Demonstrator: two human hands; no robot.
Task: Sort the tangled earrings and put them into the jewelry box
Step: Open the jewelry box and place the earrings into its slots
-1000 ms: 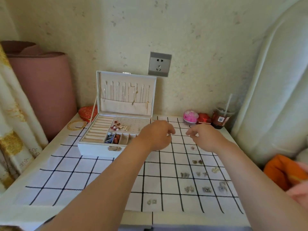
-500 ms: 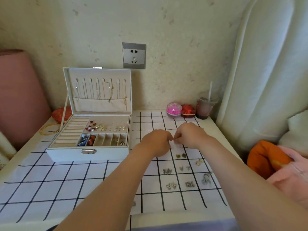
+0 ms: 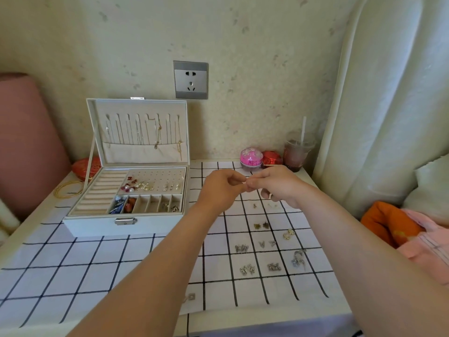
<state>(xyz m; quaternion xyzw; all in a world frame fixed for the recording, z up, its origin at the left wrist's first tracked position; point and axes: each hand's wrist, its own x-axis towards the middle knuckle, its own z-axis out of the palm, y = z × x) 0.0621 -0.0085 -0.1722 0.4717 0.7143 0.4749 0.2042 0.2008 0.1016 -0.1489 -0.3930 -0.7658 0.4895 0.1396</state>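
— Where is the earring sitting?
— The left hand (image 3: 222, 188) and right hand (image 3: 277, 184), fingers curled, are pinching a tiny silvery earring (image 3: 243, 183) between them.
— And the box?
— The white padded jewelry box (image 3: 126, 222) is standing open at nine o'clock of them. Small metal earring pairs (image 3: 247, 268) are lying at five o'clock on the white black-gridded cloth (image 3: 73, 276).

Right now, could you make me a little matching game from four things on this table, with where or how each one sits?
Things:
1. jewelry box
2. gold bangles
3. plastic cup with straw
4. pink round container

Places or states:
A. back right corner
B. lying flat, left of the box
C. lid raised
D. by the wall, left of the cup

Pairs: 1-C, 2-B, 3-A, 4-D
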